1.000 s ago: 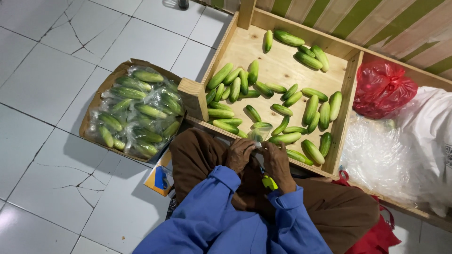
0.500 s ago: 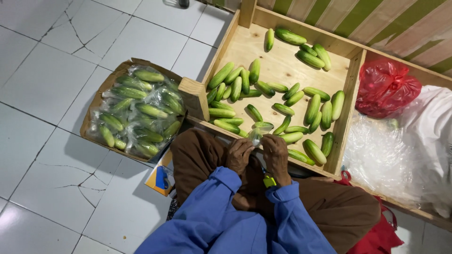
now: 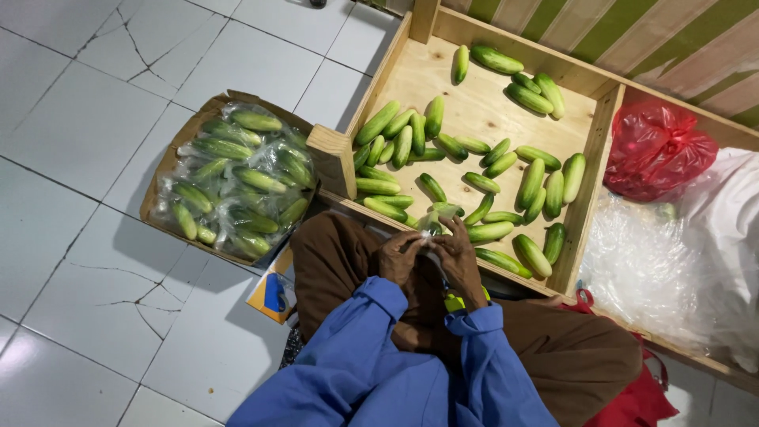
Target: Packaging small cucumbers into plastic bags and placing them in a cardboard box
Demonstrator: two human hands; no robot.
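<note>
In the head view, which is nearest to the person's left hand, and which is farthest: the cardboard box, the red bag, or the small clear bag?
Measured from the left hand:
1. Small clear bag, just above it, pinched between both hands.
2. Cardboard box of bagged cucumbers, on the floor at the left.
3. Red bag, far right, beyond the wooden crate.

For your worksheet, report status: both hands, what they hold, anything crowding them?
Left hand and right hand both pinching a small clear plastic bag. Loose cucumbers in wooden tray just ahead. Nothing blocking.
</note>
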